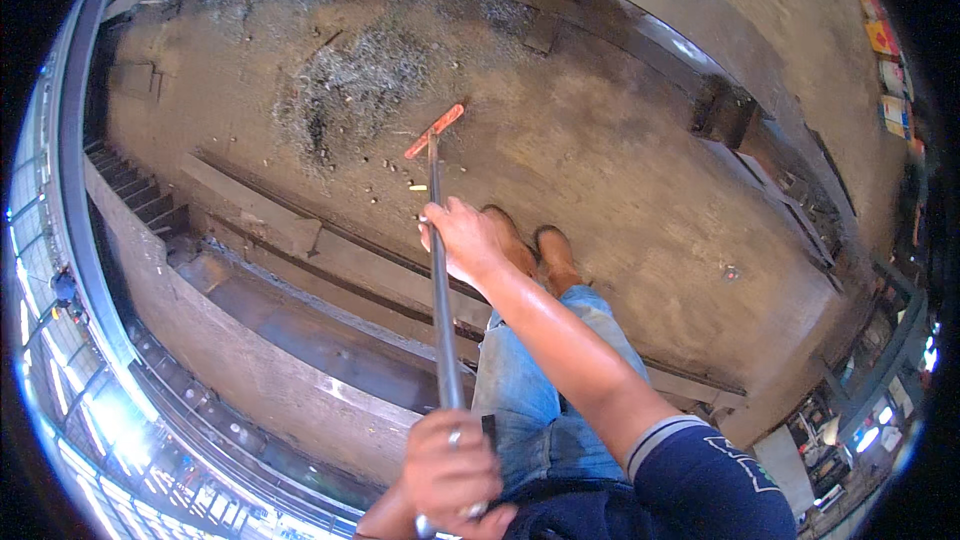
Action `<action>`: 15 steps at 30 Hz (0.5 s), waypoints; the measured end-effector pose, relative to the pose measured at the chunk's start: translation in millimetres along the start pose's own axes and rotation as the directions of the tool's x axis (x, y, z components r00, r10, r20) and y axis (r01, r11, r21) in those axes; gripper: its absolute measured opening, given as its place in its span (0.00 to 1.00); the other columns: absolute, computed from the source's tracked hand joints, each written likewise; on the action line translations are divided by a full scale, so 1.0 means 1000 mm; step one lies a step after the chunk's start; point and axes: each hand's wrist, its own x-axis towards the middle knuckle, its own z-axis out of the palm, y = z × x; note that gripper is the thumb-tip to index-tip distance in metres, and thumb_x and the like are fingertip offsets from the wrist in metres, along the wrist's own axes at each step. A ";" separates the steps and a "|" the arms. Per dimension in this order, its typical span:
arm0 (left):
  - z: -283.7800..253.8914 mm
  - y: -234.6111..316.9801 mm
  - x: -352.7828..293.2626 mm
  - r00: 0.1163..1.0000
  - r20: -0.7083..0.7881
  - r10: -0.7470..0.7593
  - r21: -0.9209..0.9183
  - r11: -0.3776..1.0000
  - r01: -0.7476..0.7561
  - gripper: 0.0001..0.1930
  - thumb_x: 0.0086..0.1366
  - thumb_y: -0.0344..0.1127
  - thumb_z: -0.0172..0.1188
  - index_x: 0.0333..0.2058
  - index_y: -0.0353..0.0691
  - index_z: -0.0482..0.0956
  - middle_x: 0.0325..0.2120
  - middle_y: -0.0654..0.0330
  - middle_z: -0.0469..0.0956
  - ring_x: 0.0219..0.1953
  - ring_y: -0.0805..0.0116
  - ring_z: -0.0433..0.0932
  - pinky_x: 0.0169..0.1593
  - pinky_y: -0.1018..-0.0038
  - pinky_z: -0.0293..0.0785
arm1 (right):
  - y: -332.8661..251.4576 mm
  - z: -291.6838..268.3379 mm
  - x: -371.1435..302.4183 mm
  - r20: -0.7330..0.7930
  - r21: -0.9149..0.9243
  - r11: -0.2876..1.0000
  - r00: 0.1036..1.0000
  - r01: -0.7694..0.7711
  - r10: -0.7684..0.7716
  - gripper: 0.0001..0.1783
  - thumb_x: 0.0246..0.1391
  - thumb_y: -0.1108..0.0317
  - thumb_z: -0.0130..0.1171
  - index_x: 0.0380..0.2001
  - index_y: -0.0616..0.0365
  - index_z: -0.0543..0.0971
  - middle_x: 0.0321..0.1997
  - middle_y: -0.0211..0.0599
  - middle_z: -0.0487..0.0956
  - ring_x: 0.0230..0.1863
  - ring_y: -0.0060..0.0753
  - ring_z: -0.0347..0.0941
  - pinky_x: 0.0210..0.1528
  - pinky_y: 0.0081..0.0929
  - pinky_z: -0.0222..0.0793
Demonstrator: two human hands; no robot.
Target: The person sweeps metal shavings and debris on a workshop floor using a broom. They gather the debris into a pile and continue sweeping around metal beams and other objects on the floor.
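My left hand (450, 470), with rings on its fingers, is wrapped round the upper end of a long grey pole (441, 310). Further down the shaft my right hand (465, 238) also grips it. At the pole's far end is a narrow orange-red crosswise head (435, 132), resting on or just over the brown floor; whether it is a broom, rake or scraper I cannot tell. Just beyond the head, to its left, lies a loose pile of grey metal shavings (365, 75). A small yellow piece (418, 187) lies beside the shaft.
My brown boots (557, 252) stand on the stained floor. Dark metal rails (300, 225) and a recessed channel (290, 300) run along the left. A long raised beam (690, 15) curves across the far side, with an opening (725, 115) at right. Scattered bits surround the pile.
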 end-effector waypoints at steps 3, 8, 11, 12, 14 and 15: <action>-0.022 0.014 -0.020 0.982 -0.143 0.120 -0.228 0.962 -0.150 0.16 0.53 0.42 0.64 0.14 0.42 0.70 0.14 0.63 0.70 0.19 0.64 0.69 0.29 0.66 0.68 | -0.022 -0.025 -0.019 0.036 -0.110 0.992 0.998 0.063 -0.060 0.09 0.51 0.61 0.64 0.35 0.47 0.79 0.34 0.47 0.77 0.37 0.55 0.78 0.37 0.51 0.74; 0.004 -0.101 -0.043 0.884 -0.332 -0.328 -0.640 0.767 0.045 0.17 0.57 0.39 0.65 0.18 0.39 0.69 0.18 0.60 0.72 0.22 0.63 0.71 0.31 0.64 0.68 | 0.102 -0.054 -0.068 0.224 -0.485 0.863 0.935 -0.138 0.275 0.12 0.43 0.63 0.69 0.33 0.51 0.81 0.33 0.47 0.80 0.39 0.54 0.79 0.40 0.50 0.76; 0.039 -0.194 -0.056 0.816 -0.290 -0.500 -0.800 0.594 0.080 0.15 0.59 0.36 0.64 0.20 0.38 0.69 0.22 0.56 0.73 0.28 0.64 0.72 0.33 0.65 0.70 | 0.176 -0.017 -0.076 0.221 -0.604 0.757 0.861 -0.247 0.458 0.09 0.43 0.64 0.68 0.30 0.51 0.83 0.35 0.51 0.81 0.43 0.53 0.79 0.43 0.50 0.75; 0.030 -0.205 -0.060 0.807 -0.282 -0.518 -0.777 0.618 0.125 0.15 0.59 0.36 0.63 0.20 0.37 0.70 0.21 0.56 0.73 0.27 0.63 0.73 0.34 0.65 0.70 | 0.195 -0.001 -0.074 0.195 -0.635 0.726 0.855 -0.263 0.481 0.09 0.43 0.64 0.68 0.31 0.52 0.83 0.35 0.52 0.81 0.43 0.53 0.79 0.44 0.50 0.75; 0.005 -0.221 -0.075 0.785 -0.277 -0.555 -0.717 0.663 0.216 0.14 0.58 0.35 0.63 0.20 0.35 0.70 0.21 0.56 0.74 0.27 0.62 0.74 0.34 0.66 0.71 | 0.197 0.046 -0.062 0.081 -0.552 0.815 0.961 -0.177 0.263 0.09 0.46 0.64 0.66 0.31 0.53 0.81 0.34 0.53 0.81 0.42 0.55 0.78 0.45 0.49 0.75; -0.022 -0.216 -0.080 0.781 -0.377 -0.497 -0.603 0.773 0.200 0.14 0.58 0.35 0.63 0.19 0.34 0.70 0.20 0.56 0.73 0.26 0.61 0.74 0.34 0.65 0.71 | 0.169 0.075 -0.040 0.092 -0.511 0.842 0.962 -0.176 0.256 0.09 0.47 0.63 0.66 0.32 0.53 0.81 0.33 0.52 0.80 0.41 0.55 0.78 0.44 0.49 0.75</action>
